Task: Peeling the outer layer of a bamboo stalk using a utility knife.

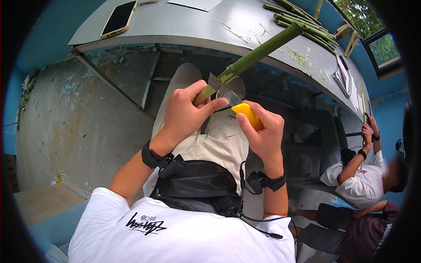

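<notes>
My left hand (186,109) is closed round the lower end of a thick green bamboo pole (265,50), which slants up to the right over the table edge. Below a joint in the pole, the bamboo is paler. In my right hand (267,131) is a yellow-handled knife (248,115), its wide metal blade lying against the pale stretch of bamboo. My left thumb reaches toward the blade; whether it touches cannot be made out. Bamboo shavings lie on my light trousers (215,142) beneath both hands.
On the grey table (175,22) lie a phone (119,18), white paper (195,3), a stack of green bamboo sticks (307,26), shavings and a metal-framed tool (342,79). Two other people sit at right; one co-worker (362,179) holds a thin green strip.
</notes>
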A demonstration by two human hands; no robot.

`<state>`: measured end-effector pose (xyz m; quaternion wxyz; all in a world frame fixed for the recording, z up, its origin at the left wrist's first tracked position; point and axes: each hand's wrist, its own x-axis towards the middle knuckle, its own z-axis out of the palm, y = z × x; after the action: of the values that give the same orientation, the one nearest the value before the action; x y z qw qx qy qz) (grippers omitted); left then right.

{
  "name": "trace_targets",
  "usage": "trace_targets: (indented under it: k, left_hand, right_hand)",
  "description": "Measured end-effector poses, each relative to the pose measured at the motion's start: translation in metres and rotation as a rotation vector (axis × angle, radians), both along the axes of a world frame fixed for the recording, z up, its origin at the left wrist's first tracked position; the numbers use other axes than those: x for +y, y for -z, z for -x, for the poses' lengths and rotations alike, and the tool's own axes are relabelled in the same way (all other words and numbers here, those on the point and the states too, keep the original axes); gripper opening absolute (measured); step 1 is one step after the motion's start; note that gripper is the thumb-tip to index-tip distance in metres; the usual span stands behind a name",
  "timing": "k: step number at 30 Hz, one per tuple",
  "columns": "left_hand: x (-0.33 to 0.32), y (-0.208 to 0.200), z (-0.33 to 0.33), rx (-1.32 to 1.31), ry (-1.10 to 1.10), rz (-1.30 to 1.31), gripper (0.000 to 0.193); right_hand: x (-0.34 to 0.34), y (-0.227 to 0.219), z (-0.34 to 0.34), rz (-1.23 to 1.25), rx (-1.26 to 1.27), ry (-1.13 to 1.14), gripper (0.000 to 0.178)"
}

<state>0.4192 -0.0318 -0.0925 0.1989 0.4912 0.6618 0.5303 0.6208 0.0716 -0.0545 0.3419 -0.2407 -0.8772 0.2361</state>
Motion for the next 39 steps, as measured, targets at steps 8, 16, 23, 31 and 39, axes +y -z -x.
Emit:
trace_targets:
  k: [8,16,23,31,39]
  left_hand:
    - [0.006,0.006,0.001,-0.202,0.111,-0.166,0.041]
    - [0.000,-0.011,-0.002,-0.277,0.229,-0.123,0.028]
    - [0.000,-0.010,-0.002,-0.170,0.182,-0.172,0.027]
    - [0.003,-0.002,-0.004,-0.077,0.075,-0.233,0.037]
    - [0.002,-0.005,-0.005,0.039,-0.048,-0.242,0.046]
  right_hand:
    - [0.003,0.000,0.000,0.023,-0.031,-0.011,0.026]
    - [0.006,0.000,-0.002,0.065,-0.038,-0.057,0.026]
    - [0.006,-0.002,-0.003,0.102,-0.051,-0.057,0.026]
    - [0.001,-0.002,-0.001,0.005,-0.013,-0.028,0.026]
    - [-0.004,-0.002,0.001,-0.049,0.014,0.011,0.025]
